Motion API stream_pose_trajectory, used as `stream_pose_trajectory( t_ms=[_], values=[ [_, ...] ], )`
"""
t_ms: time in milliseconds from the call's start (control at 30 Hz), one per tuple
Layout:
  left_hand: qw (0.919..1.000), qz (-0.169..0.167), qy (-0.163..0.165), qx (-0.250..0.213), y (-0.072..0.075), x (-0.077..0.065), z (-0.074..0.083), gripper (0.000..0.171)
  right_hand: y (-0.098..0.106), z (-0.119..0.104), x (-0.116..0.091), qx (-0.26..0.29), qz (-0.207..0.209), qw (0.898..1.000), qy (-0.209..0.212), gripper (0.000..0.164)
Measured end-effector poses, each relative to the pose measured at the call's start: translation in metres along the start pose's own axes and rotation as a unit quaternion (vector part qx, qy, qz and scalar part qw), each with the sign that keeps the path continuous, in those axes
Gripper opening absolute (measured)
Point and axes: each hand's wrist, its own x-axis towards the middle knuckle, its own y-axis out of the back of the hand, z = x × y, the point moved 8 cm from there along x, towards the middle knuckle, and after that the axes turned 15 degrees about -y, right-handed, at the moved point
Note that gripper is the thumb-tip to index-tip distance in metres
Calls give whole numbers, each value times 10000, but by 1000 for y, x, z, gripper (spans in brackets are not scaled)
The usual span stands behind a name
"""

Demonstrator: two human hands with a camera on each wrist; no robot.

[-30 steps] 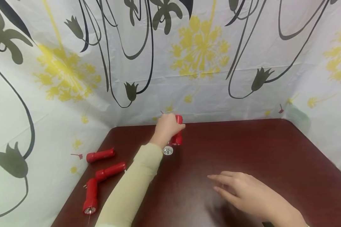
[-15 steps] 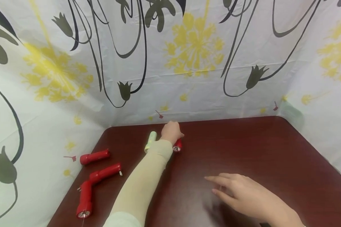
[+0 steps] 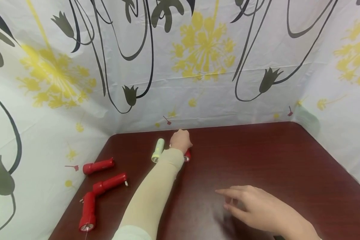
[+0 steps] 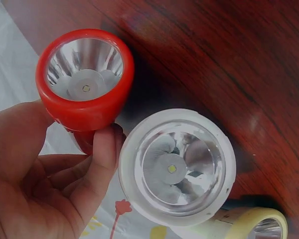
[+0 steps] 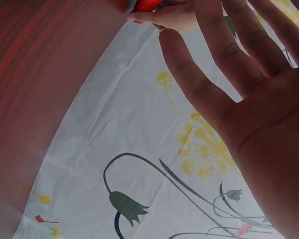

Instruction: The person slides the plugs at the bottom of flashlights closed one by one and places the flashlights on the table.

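Observation:
At the back of the table my left hand point(image 3: 181, 140) grips a red flashlight point(image 4: 89, 67) between thumb and fingers, lens toward me. Only part of its red head point(image 3: 187, 156) shows past the hand in the head view. Close beside the fingers stands a white flashlight point(image 4: 178, 168), mostly hidden by the hand and sleeve in the head view. Just left of them lies a pale green flashlight point(image 3: 158, 150) with a yellowish rim. My right hand point(image 3: 255, 206) hovers above the front right of the table, fingers loosely extended, holding nothing.
Several more flashlights are red: one point(image 3: 98, 165) at the left edge, another point(image 3: 110, 183) below it, and a third point(image 3: 88, 211) touching that one, lens forward. A patterned cloth point(image 3: 204, 100) hangs behind and beside the dark red table point(image 3: 258, 156).
My left hand has lowered the red flashlight to the table, beside the other two. The pale green flashlight has come into sight from behind my arm. My right hand has barely moved.

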Motion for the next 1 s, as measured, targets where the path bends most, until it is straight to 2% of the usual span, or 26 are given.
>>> stream_pose_trajectory(
  t_ms=[200, 433, 533, 633, 733, 800, 900, 1000],
  values=[
    [10000, -75, 38, -28, -3, 0, -3, 31, -1, 1, -1, 169, -60, 9998, -28, 37],
    [9999, -110, -24, 87, -1, 0, -1, 31, 1, 1, 0, 61, -39, 10000, -66, 36],
    [9997, -39, -109, 212, 7, 0, 3, 32, 2, 2, -1, 65, -67, 9999, -99, 37],
    [9992, 120, -170, 355, 21, -4, 5, 30, 3, 4, 0, 64, -132, 9995, -265, 37],
    [9982, 269, -189, 497, 41, -14, 9, 27, 6, 6, 2, -6, -167, 9988, -450, 37],
    [9978, 312, -192, 558, 54, -25, 13, 31, 9, 6, 3, -77, -100, 9988, -473, 36],
    [9975, 353, -180, 583, 72, -48, 16, 40, 15, 4, 3, -268, 175, 9987, -394, 35],
    [9970, 553, -210, 495, 87, -77, 16, 40, 20, 0, 4, -411, 517, 9974, -303, 33]
  ],
)
